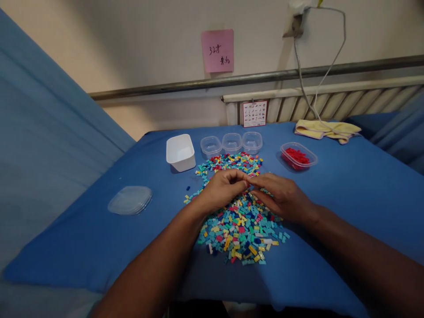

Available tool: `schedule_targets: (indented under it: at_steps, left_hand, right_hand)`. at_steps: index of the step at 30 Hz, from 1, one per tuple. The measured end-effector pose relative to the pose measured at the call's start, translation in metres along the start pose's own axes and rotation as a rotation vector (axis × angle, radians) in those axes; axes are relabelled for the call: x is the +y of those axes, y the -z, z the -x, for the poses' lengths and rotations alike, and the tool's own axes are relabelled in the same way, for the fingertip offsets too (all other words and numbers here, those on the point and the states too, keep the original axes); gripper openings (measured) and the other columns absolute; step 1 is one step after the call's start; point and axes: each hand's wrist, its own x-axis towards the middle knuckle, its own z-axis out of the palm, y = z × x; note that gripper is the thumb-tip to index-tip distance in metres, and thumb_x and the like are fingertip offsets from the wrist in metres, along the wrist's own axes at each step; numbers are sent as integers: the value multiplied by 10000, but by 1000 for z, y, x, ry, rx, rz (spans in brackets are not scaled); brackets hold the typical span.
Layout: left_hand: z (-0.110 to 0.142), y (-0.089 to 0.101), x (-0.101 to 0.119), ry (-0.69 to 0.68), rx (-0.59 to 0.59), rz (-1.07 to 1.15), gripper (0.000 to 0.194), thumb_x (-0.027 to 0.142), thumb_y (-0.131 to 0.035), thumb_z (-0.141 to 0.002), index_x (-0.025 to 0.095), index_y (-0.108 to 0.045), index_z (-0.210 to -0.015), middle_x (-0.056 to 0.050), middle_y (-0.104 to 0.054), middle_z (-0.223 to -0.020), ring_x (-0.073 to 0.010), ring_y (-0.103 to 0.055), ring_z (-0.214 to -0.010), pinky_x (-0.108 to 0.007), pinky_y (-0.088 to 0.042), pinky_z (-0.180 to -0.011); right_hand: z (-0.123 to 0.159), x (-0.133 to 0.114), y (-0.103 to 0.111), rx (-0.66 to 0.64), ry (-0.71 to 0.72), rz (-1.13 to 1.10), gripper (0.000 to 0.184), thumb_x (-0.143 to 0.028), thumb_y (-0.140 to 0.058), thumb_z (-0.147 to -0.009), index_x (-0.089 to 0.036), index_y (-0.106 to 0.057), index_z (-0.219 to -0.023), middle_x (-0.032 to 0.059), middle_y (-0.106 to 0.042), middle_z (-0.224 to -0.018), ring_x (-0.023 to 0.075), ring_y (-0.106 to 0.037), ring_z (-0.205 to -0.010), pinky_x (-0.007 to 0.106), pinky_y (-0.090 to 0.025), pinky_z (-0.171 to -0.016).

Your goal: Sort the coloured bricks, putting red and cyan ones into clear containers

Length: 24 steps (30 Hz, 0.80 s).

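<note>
Over the pile of small toy building bricks (238, 221), my two hands meet at the fingertips. My left hand (221, 190) is closed, thumb and index finger pinched together. Whatever lies in that pinch is too small and too hidden to name. From the right, my right hand (281, 196) brings its fingertips against the left ones, its fingers fairly straight and close together. Its grip also hides anything held there. The bricks beneath are mostly turquoise, with yellow, pink, white, red and dark blue among them. My hands and wrists cover the middle of the pile.
Behind the pile stand a white tub (180, 152) and three clear containers, one being the middle container (232, 143). A clear container of red bricks (298, 157) sits at right. Stacked clear lids (130, 199) lie left on the blue cloth (159, 238). A yellow cloth (323, 129) and cable are at back right.
</note>
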Motion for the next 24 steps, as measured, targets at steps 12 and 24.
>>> schedule_targets:
  at_steps: [12,24]
  left_hand:
    - [-3,-9,-11,103,44,231,256,361,-865,-759,171,-809,-920,-42,-752,-831,-130,-644,-728,-271,-503,-704]
    - [3,-18,-4,-47,132,15,199,361,-765,-886,181,-800,-965,-30,-760,-844,-136,-649,-728,-269,-513,-700]
  right_hand:
    - [-1,-1,1,-16,-140,-69,197,-211,-576,-1086,-261,-703,-1229,80,-808,-1085,240,-776,-959,394,-637,-818]
    - [-1,-4,-1,28,-138,-71,180,-177,-599,-1057,-252,-698,-1187,72,-795,-1063,237,-774,-951,368,-629,-814]
